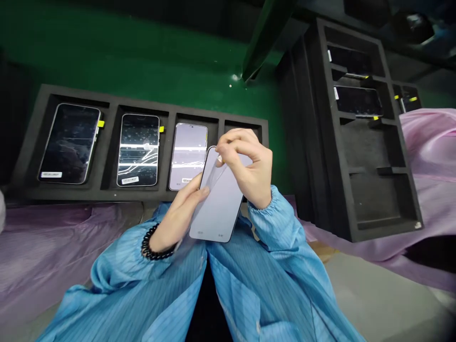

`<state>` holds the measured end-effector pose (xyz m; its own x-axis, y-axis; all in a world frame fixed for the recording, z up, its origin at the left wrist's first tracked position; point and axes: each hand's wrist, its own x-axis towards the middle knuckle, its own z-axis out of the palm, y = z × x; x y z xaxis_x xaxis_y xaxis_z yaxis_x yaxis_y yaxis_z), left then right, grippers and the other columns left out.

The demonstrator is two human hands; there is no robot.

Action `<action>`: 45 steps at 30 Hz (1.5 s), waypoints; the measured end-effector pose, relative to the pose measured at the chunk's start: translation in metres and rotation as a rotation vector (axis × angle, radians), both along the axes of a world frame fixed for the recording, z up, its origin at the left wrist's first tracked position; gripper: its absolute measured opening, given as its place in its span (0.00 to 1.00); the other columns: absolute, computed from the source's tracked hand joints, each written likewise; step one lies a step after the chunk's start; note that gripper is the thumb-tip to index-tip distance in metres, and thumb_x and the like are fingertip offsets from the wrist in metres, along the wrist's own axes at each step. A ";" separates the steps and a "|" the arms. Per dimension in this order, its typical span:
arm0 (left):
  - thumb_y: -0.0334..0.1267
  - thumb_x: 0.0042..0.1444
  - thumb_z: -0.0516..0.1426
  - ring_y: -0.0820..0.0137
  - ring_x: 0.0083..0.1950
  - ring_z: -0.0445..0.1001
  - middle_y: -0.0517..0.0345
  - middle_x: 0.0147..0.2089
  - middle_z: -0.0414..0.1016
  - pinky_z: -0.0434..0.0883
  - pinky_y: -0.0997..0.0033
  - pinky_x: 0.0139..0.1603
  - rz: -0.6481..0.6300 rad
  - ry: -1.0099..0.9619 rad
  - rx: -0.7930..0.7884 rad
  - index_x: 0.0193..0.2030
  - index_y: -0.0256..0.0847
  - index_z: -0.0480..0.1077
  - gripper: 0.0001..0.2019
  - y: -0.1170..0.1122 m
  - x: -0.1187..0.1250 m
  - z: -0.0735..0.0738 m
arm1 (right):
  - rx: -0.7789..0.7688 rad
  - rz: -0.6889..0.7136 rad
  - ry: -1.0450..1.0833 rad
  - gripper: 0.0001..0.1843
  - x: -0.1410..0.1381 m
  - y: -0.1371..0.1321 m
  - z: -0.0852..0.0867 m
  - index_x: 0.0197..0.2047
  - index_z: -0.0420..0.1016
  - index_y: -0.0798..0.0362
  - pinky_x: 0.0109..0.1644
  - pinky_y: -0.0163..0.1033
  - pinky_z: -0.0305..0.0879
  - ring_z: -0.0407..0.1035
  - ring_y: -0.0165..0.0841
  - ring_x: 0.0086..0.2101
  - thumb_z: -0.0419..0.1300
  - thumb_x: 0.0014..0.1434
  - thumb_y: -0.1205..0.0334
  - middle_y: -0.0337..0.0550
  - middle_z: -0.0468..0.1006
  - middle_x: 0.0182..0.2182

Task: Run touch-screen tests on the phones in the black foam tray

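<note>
Head view: the left hand (181, 208) clasps a slim rectangular phone (218, 209), its screen lavender-white, before a black foam tray (96, 194). The right hand (245, 164), fingertips pinched, grips thin clear film (218, 162) at the phone's top.

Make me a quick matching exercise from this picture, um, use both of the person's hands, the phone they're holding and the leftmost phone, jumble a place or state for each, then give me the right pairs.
Column one
1. Left hand
2. Right hand
3. Held phone
4. Leftmost phone

Column two
A. Pale screen, tilted between the hands
B. Dark screen, lying in the black tray
C. Pinching a small pale piece near the phone's upper end
D. Gripping the phone's side, black coiled band at the wrist

Right pairs: 1-D, 2-C, 3-A, 4-B
</note>
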<state>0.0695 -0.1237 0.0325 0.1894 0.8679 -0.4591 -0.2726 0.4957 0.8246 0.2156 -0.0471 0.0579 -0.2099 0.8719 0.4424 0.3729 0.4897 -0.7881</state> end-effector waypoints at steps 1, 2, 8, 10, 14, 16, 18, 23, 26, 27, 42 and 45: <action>0.50 0.59 0.60 0.52 0.60 0.75 0.50 0.60 0.77 0.72 0.57 0.61 0.003 -0.034 -0.050 0.66 0.39 0.68 0.30 0.001 0.000 0.003 | -0.036 0.018 0.004 0.22 0.000 -0.001 -0.002 0.27 0.76 0.50 0.53 0.44 0.70 0.73 0.32 0.40 0.52 0.73 0.58 0.39 0.78 0.33; 0.50 0.58 0.60 0.51 0.58 0.76 0.49 0.59 0.78 0.73 0.56 0.59 0.001 -0.056 -0.090 0.66 0.40 0.68 0.32 0.002 -0.001 0.006 | -0.064 0.033 -0.004 0.23 0.000 -0.002 -0.003 0.30 0.77 0.50 0.52 0.43 0.71 0.74 0.32 0.41 0.49 0.74 0.58 0.40 0.77 0.35; 0.48 0.60 0.57 0.52 0.61 0.75 0.53 0.57 0.79 0.73 0.54 0.61 -0.016 -0.153 -0.134 0.65 0.40 0.69 0.28 0.003 0.001 0.021 | -0.127 0.037 -0.004 0.27 0.005 -0.001 -0.010 0.35 0.79 0.52 0.49 0.44 0.73 0.75 0.36 0.44 0.43 0.76 0.54 0.47 0.77 0.40; 0.50 0.60 0.56 0.51 0.62 0.74 0.54 0.56 0.79 0.73 0.52 0.62 -0.017 -0.167 -0.124 0.65 0.41 0.70 0.28 0.002 0.002 0.022 | -0.156 0.033 0.015 0.27 0.005 -0.001 -0.011 0.34 0.79 0.52 0.49 0.45 0.74 0.75 0.36 0.43 0.44 0.76 0.54 0.47 0.77 0.40; 0.52 0.61 0.56 0.51 0.63 0.73 0.54 0.56 0.79 0.73 0.52 0.62 -0.006 -0.170 -0.130 0.65 0.43 0.69 0.28 0.000 0.004 0.022 | -0.184 0.062 0.108 0.22 0.005 -0.002 -0.008 0.33 0.76 0.49 0.51 0.43 0.75 0.75 0.34 0.42 0.46 0.75 0.60 0.44 0.77 0.40; 0.52 0.61 0.55 0.51 0.63 0.73 0.54 0.56 0.79 0.73 0.51 0.62 0.001 -0.169 -0.126 0.65 0.43 0.68 0.28 0.000 0.004 0.024 | -0.179 0.057 0.087 0.21 0.005 -0.004 -0.005 0.33 0.75 0.48 0.51 0.41 0.75 0.75 0.33 0.42 0.45 0.75 0.63 0.44 0.77 0.40; 0.51 0.62 0.54 0.51 0.63 0.73 0.54 0.56 0.79 0.73 0.51 0.62 0.000 -0.160 -0.121 0.65 0.43 0.68 0.27 -0.001 0.004 0.025 | -0.168 0.028 -0.024 0.20 0.005 -0.005 -0.004 0.35 0.75 0.47 0.51 0.41 0.75 0.75 0.34 0.42 0.46 0.74 0.64 0.44 0.78 0.42; 0.50 0.64 0.53 0.51 0.66 0.71 0.54 0.59 0.77 0.73 0.51 0.63 -0.004 -0.164 -0.120 0.64 0.43 0.69 0.25 -0.003 0.005 0.027 | -0.168 0.053 -0.044 0.19 0.004 -0.003 -0.005 0.34 0.71 0.46 0.53 0.40 0.74 0.75 0.33 0.45 0.45 0.74 0.63 0.43 0.78 0.43; 0.52 0.64 0.53 0.51 0.67 0.69 0.54 0.59 0.77 0.72 0.49 0.65 -0.019 -0.172 -0.116 0.63 0.42 0.70 0.25 0.000 0.003 0.023 | -0.203 0.112 0.245 0.16 0.010 0.001 -0.007 0.36 0.66 0.48 0.60 0.41 0.71 0.75 0.33 0.51 0.42 0.74 0.64 0.45 0.78 0.48; 0.53 0.63 0.53 0.50 0.68 0.69 0.54 0.60 0.77 0.72 0.49 0.66 -0.031 -0.164 -0.103 0.62 0.43 0.70 0.26 0.003 0.003 0.021 | -0.226 0.097 0.295 0.14 0.015 0.002 -0.008 0.39 0.64 0.48 0.61 0.42 0.71 0.74 0.33 0.53 0.41 0.74 0.63 0.46 0.78 0.51; 0.44 0.61 0.56 0.51 0.64 0.71 0.54 0.60 0.76 0.72 0.51 0.65 -0.128 -0.146 -0.043 0.63 0.41 0.70 0.24 0.057 0.021 0.020 | 0.072 -0.126 -0.047 0.10 0.083 -0.056 -0.015 0.44 0.77 0.42 0.52 0.52 0.71 0.72 0.42 0.49 0.55 0.68 0.53 0.42 0.78 0.48; 0.46 0.61 0.57 0.51 0.66 0.69 0.56 0.62 0.75 0.70 0.54 0.66 -0.108 -0.095 -0.012 0.65 0.43 0.69 0.25 0.048 0.020 0.016 | -0.061 -0.300 -0.125 0.11 0.090 -0.046 -0.010 0.47 0.76 0.46 0.46 0.46 0.70 0.73 0.37 0.41 0.52 0.71 0.56 0.41 0.79 0.40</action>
<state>0.0896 -0.0760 0.0485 0.3240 0.8350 -0.4447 -0.2937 0.5356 0.7917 0.3052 -0.0936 0.0476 0.0111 0.9273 0.3741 0.5890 0.2963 -0.7519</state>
